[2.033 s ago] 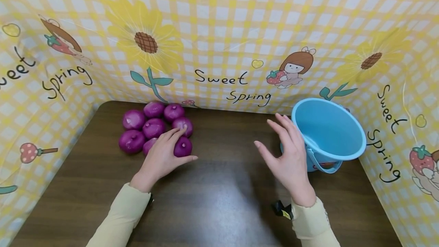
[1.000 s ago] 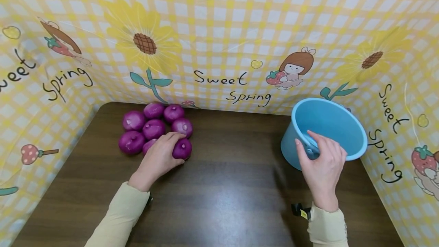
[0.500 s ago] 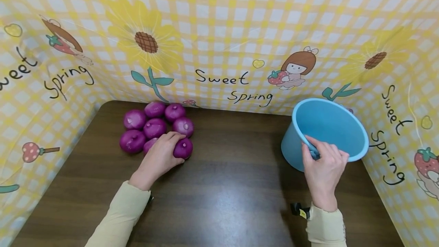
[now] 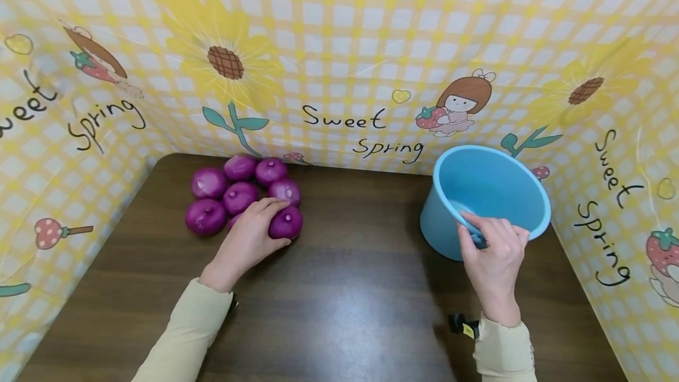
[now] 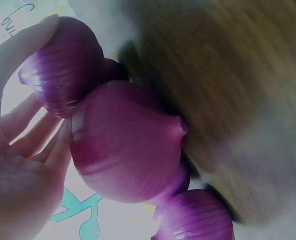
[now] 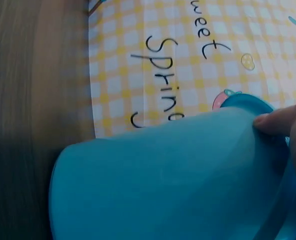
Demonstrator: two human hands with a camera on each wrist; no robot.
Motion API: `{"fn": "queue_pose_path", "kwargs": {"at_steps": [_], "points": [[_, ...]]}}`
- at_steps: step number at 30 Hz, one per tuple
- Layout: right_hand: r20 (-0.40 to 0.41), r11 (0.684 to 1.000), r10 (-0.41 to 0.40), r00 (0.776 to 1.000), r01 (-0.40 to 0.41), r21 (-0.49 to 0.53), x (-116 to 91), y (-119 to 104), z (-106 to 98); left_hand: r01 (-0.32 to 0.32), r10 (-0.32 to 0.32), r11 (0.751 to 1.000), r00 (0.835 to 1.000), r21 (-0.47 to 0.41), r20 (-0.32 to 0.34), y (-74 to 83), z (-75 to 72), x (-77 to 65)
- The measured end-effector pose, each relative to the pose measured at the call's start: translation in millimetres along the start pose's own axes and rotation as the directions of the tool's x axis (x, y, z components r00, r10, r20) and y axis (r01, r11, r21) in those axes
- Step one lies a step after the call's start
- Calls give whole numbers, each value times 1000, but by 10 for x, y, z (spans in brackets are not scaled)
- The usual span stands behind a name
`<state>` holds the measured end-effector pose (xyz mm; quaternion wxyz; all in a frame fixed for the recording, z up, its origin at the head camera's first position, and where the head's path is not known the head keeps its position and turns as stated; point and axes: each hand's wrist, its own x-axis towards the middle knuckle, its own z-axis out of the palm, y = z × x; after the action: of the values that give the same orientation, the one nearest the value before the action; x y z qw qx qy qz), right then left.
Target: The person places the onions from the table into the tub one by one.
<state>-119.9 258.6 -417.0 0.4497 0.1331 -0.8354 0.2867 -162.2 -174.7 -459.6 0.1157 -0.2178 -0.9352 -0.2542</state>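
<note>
My left hand (image 4: 246, 246) holds a purple onion (image 4: 286, 222) at the front right of a cluster, thumb on the near side and fingers on the far side. In the left wrist view this onion (image 5: 70, 65) sits between thumb and fingers. Several other purple onions (image 4: 205, 217) lie close together on the table, one partly covered by my left hand. My right hand (image 4: 495, 264) pinches the near rim of a light blue bucket (image 4: 440, 223) on the right. Seen from the right wrist, the thumb (image 6: 278, 121) presses the bucket's outer wall just below the rim.
The dark wooden table (image 4: 350, 323) stretches between the onions and the bucket. A yellow checked cloth (image 4: 339, 63) with printed flowers and lettering walls in the back and both sides. A small black device (image 4: 458, 324) hangs at the right cuff.
My right hand went from beside the bucket to gripping its rim, and the bucket has shifted slightly left. My left fingers closed around the onion, which moved slightly rightward and away.
</note>
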Motion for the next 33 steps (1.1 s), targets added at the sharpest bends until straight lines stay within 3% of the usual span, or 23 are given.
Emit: {"fn": "queue_pose_path", "kwargs": {"at_steps": [7, 15, 24, 33], "points": [[22, 986, -83, 996, 78, 148, 29, -99, 84, -5, 0, 996, 998, -92, -59, 34, -1, 49], [50, 943, -187, 981, 165, 289, 7, -295, 257, 11, -25, 991, 994, -136, -106, 82, -20, 57], [-15, 898, -205, 979, 194, 394, 61, -538, 323, 28, -65, 982, 980, -188, -190, 149, -93, 45], [-42, 828, -244, 969, 230, 511, 110, -760, 286, 55, -117, 970, 959, -235, -257, 147, -105, -30]]}}
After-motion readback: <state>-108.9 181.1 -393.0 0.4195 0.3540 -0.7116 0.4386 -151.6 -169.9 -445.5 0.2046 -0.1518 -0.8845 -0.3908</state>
